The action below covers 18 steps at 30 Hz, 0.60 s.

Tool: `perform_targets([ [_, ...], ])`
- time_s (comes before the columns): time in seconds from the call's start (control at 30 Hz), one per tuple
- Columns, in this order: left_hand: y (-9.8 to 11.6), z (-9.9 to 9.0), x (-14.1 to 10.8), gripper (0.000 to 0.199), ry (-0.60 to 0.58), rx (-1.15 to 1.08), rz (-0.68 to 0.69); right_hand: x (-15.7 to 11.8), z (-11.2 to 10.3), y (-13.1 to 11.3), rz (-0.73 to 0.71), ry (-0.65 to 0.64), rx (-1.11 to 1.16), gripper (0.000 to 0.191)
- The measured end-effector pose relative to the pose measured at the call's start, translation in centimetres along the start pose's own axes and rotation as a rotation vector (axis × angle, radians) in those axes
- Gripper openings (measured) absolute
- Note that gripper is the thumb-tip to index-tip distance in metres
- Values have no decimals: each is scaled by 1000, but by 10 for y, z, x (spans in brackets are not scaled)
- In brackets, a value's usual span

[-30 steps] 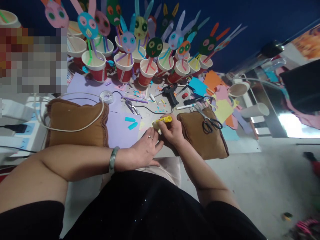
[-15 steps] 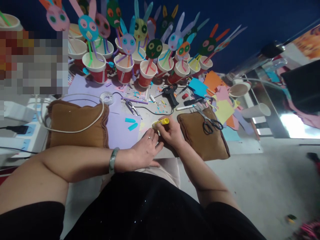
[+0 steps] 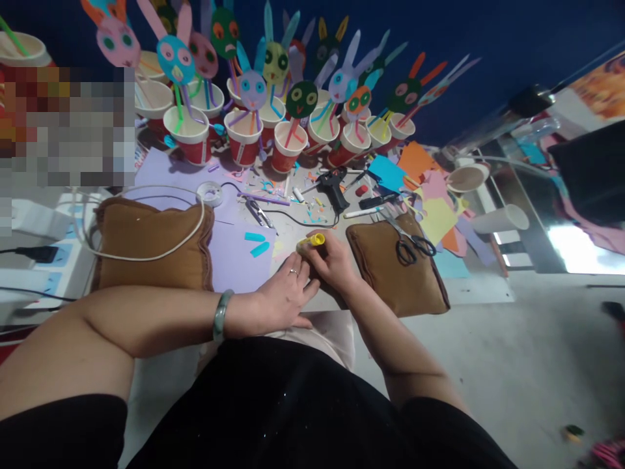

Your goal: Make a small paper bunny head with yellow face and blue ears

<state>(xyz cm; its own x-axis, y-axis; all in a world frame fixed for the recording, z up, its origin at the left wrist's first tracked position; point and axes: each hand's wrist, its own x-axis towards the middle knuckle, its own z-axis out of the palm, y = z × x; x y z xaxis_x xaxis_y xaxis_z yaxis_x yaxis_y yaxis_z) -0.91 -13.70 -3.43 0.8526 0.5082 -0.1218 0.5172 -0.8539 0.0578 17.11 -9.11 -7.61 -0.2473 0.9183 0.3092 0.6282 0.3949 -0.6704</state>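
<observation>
My right hand (image 3: 334, 262) is closed around a glue stick (image 3: 315, 241) with a yellow end, tilted low over the table near my left fingertips. Flat on the table edge, with thumb and fingers apart, rests my left hand (image 3: 288, 293), a ring on one finger. Whatever lies under its fingertips is hidden. Two blue paper strips (image 3: 260, 249) lie to the left on a lilac sheet (image 3: 234, 260). Just beyond the hands is a small pale yellow paper piece (image 3: 278, 247).
Brown cushions lie left (image 3: 151, 241) and right (image 3: 390, 273), the right one under black-handled scissors (image 3: 415, 244). Farther back are a black glue gun (image 3: 334, 189), a craft knife (image 3: 258, 212), scraps and red cups (image 3: 244, 140) holding paper rabbits. Coloured paper (image 3: 437, 218) is piled right.
The glue stick's yellow end has shifted slightly left and tipped more towards me, with my right hand following. My left hand stays in place.
</observation>
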Motion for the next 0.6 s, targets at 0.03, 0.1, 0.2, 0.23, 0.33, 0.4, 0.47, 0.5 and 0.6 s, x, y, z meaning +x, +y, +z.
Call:
perform_targets([
  [0.03,0,0,0,94,-3,4,1,0,0,1,-9,5,-4,17],
  [0.1,0,1,1,95,-18,15,3,0,1,3,-15,56,5,16],
  [0.2,0,2,1,98,-24,16,-3,0,0,3,-9,142,30,17],
  [0.23,0,2,1,98,-20,12,-6,-1,-1,2,-6,141,31,18],
  [0.33,0,3,0,96,-12,5,-3,-1,-2,-1,-20,34,15,17],
  [0.4,0,3,0,96,-7,11,1,-1,-2,-1,-37,-27,5,16],
  [0.47,1,4,-1,97,-1,20,-1,-1,0,0,-26,-21,-2,16],
  [0.5,1,4,-1,97,0,24,-3,-1,1,1,-14,2,-1,16],
  [0.6,0,4,-1,98,-2,35,-4,-1,1,2,19,82,21,18],
])
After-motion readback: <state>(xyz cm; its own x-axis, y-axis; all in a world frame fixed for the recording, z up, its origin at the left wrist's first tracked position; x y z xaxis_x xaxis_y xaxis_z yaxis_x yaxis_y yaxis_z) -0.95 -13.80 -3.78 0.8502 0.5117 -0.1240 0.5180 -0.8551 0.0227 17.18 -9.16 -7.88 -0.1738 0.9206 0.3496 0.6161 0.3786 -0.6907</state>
